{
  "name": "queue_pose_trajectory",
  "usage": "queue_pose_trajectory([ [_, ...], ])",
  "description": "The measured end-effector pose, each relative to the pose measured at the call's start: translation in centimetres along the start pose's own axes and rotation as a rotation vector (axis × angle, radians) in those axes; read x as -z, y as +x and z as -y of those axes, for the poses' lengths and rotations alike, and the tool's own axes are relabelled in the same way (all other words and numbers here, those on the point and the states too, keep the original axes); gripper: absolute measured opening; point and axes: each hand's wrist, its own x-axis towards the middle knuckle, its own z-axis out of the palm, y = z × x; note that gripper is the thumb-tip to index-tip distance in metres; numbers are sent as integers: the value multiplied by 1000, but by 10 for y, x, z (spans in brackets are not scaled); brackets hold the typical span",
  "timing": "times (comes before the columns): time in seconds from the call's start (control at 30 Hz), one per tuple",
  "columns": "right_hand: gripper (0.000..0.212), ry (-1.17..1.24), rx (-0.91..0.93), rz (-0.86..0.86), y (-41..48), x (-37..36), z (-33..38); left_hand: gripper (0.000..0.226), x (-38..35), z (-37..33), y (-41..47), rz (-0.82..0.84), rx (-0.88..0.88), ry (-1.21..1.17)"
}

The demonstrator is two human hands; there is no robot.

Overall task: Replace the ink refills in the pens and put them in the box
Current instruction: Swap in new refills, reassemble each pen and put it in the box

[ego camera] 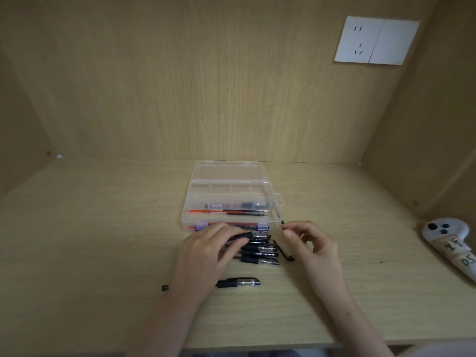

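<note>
Head view: left hand point(208, 251) curls round a black pen point(247, 235) over the pen pile point(260, 253), just near of the open clear box point(229, 180). Right hand point(311, 243) pinches a thin dark piece point(282, 222), likely a refill. Spare refills point(231, 212) lie in the box. One capped pen point(238, 282) lies apart, nearer. Looks early: most pens not yet boxed.

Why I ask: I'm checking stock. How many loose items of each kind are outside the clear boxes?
Black pens in the pile, left hand gripping one: 5
Black pen lying apart: 1
Black refill on the desk: 1
Thin black piece pinched by right hand: 1
Short black stub: 1
White controller: 1
Total: 10
</note>
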Motion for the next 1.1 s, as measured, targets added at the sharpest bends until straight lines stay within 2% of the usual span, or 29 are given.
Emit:
queue_pose_trajectory([
  [0.2, 19, -456, 112, 68, -8, 10, -12, 25, -1, 1, 0, 3, -8, 3],
  [0.3, 13, -589, 200, 81, -9, 7, -18, 26, -2, 2, 0, 22, -12, -8],
  [0.4, 12, -637, 213, 107, -9, 5, -22, 27, -2, 2, -1, 37, -23, -9],
  [0.63, 24, -451, 104, 92, -8, 8, -11, 29, -1, 0, -1, 51, -20, 0],
  [0.7, 17, -316, 30, 106, -9, 7, -2, 32, -1, 0, -1, 60, -13, -9],
  [0.83, 26, -2, -117, 197, -8, -2, 20, 32, -2, 1, -1, 47, -20, -27],
  [1.1, 14, 342, -209, 124, -4, -17, 26, 27, 1, 0, -1, -16, -32, -68],
])
